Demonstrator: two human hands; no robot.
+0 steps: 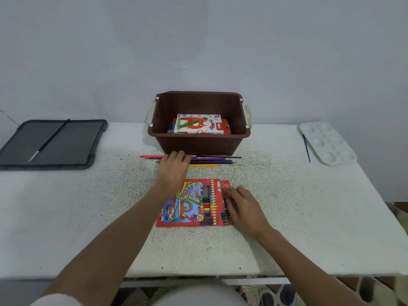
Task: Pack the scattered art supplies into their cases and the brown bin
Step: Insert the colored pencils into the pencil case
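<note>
Inside brown bin [198, 144], "OIL PASTELS" box [198, 124] (DIY), "Color Pencil" case [185, 204] nearer

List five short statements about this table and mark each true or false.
1. The brown bin holds an oil pastels box. True.
2. The left hand is on the loose pencils in front of the bin. True.
3. The white palette lies at the table's left side. False: the palette lies at the right, and the grey case is at the left.
4. The right hand holds a blue brush. False: it is at the open end of the colour pencil box, and the blue brush lies beside the palette.
5. A black brush lies on the grey case. True.
</note>
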